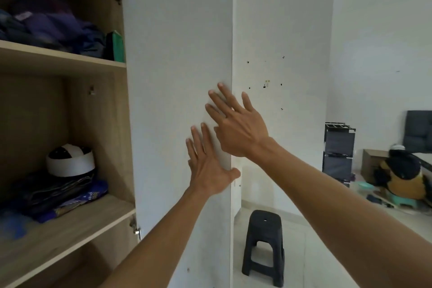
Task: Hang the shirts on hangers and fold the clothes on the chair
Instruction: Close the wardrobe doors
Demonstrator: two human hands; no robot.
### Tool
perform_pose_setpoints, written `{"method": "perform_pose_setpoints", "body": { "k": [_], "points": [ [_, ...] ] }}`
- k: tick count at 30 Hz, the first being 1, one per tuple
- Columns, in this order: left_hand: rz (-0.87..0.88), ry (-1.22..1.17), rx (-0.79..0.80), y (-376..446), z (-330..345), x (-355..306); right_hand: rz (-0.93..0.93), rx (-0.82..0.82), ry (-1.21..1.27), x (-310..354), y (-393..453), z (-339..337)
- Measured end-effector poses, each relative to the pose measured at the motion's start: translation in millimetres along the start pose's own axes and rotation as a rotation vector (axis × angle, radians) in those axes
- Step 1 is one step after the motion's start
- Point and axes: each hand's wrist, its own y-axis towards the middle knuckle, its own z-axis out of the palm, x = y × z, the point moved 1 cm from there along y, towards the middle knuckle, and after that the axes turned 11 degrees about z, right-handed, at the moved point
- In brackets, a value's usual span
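2 hands (pixel 224 147), 1 stool (pixel 264 248), 2 shelves (pixel 70 61), 1 cap (pixel 70 159).

Single head-worn wide-angle view looked forward and slightly down at close range onto a white wardrobe door (pixel 177 100) filling the centre, open shelves (pixel 63 58) at left, both forearms entering from below, and the room with a black stool (pixel 265 245) receding at right.

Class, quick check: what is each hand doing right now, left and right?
Left hand: open, fingers straight, flat against the white wardrobe door.
Right hand: open, fingers spread at the door's edge, holding nothing.
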Motion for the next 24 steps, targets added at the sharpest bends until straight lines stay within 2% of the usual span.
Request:
{"method": "perform_pose_setpoints", "body": {
  "k": [7,16,24],
  "points": [
    [-0.069,0.052,-0.015,28,46,-12,-0.052,0.022,-0.003,-49,11,43],
    [-0.186,0.08,-0.039,55,80,-24,-0.085,0.054,0.085,-74,18,80],
    [-0.107,0.031,0.019,48,88,-28,-0.11,0.119,0.087,-101,7,90]
  ]
}}
